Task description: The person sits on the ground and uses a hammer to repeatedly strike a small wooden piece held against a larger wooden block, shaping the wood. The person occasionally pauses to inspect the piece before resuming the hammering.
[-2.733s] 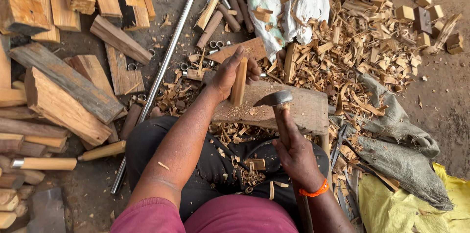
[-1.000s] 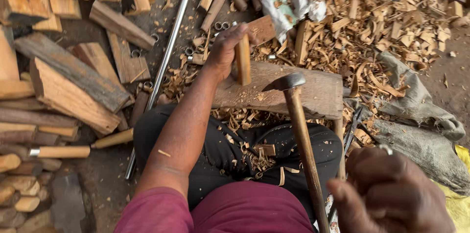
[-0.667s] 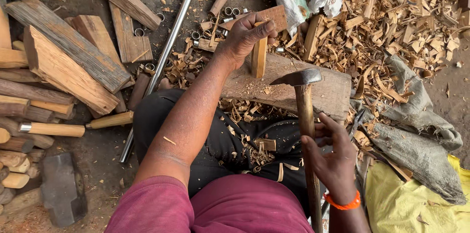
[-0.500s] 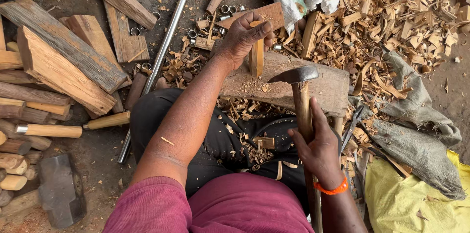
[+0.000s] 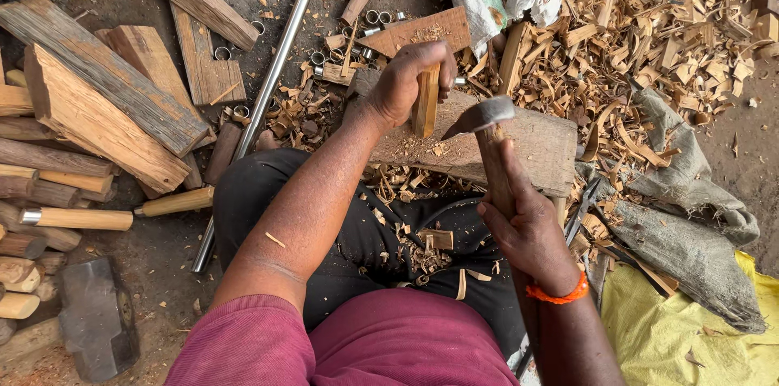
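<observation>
- Your left hand (image 5: pixel 406 81) fingers are wrapped tight round the top of a short wood piece (image 5: pixel 425 102), standing it upright on the chopping block (image 5: pixel 527 146); thumb side faces you.
- Your right hand (image 5: pixel 527 232) fingers are closed round the wooden handle of the adze (image 5: pixel 487 130), gripped well down from the head; the steel blade sits just beside the wood piece, at its right face, near the lower half.
- Progress, judging by the scene: the wood piece looks partly trimmed, still squarish and pale, so shaping isn't finished; fresh chips lie on the chopping block at its foot and in your lap.
- Done work shows as the big heap of shavings (image 5: pixel 649 53) beyond the chopping block, and rounded handle blanks (image 5: pixel 77 218) far left of it.
- Raw split billets (image 5: pixel 97 102) left of the chopping block look untouched.
- Pose: left forearm reaches straight out over your knee, wrist bent down; right wrist, orange band (image 5: pixel 556 295) on it, cocked up, elbow tucked near your side.
</observation>
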`<state>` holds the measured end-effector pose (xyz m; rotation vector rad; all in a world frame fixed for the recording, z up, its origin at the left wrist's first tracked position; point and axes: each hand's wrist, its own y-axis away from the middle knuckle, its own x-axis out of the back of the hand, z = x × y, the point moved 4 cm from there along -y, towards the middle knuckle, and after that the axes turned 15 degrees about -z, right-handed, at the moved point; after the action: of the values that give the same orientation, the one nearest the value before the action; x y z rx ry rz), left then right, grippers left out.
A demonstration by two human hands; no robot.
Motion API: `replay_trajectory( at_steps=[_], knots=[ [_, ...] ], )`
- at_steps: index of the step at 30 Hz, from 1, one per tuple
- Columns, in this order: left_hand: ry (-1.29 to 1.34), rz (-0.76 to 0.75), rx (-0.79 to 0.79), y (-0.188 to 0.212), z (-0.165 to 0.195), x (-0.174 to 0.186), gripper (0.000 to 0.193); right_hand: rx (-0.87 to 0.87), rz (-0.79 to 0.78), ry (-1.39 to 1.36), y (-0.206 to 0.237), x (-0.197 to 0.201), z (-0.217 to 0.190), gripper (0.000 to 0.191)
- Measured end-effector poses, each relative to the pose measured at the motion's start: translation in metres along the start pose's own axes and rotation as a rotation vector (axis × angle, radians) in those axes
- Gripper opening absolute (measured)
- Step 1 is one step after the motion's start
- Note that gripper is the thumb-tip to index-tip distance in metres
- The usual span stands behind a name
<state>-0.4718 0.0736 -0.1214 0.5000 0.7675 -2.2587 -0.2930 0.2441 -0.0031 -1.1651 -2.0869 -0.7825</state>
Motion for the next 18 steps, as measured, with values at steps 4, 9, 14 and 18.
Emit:
replay_trajectory(
  at_steps=[4,9,14,18],
  knots=[
    [-0.079,-0.025,-0.024,-0.006,0.007,-0.003,0.022,-0.020,-0.031,-0.121,0.002,0.026,-0.026,0.092],
    [-0.020,-0.051,-0.066,-0.019,0.003,0.007,0.018,0.143,0.114,-0.114,0.020,0.068,-0.053,0.092],
    [-0.073,-0.005,-0.092,-0.021,-0.001,0.012,0.017,0.179,0.023,-0.076,-0.008,0.037,-0.051,0.093],
    [-0.068,0.055,-0.108,-0.013,-0.003,0.012,0.018,0.134,-0.051,-0.051,-0.023,0.008,-0.051,0.095]
  ],
)
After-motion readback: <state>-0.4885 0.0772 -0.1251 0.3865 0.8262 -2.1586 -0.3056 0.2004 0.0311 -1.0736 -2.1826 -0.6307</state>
